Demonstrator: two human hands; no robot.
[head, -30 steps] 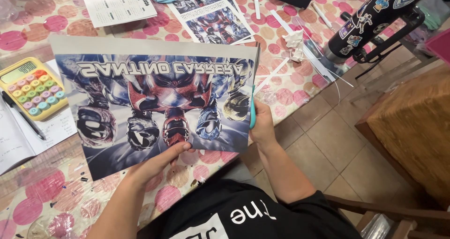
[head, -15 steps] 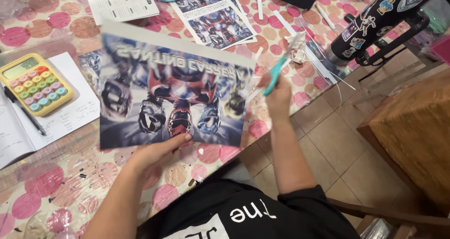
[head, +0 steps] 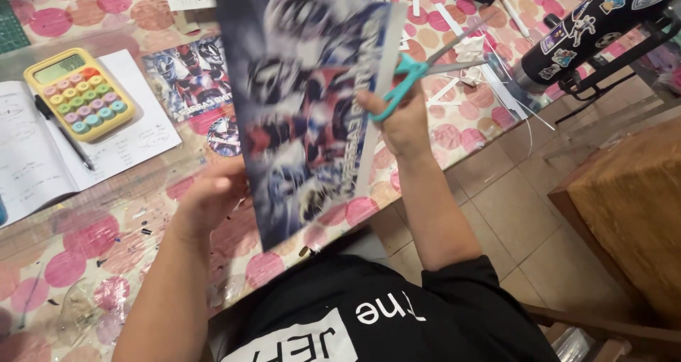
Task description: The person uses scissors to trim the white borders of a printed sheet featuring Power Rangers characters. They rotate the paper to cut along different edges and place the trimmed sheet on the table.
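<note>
Over the table, left hand (head: 213, 195) pinches the poster (head: 305, 106), right hand (head: 401, 117) grips open scissors (head: 418, 67) — floppy sheet could tear crooked.

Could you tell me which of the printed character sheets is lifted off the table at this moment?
The large sheet held in the left hand; the smaller print beside the yellow calculator lies flat on the table.
</note>
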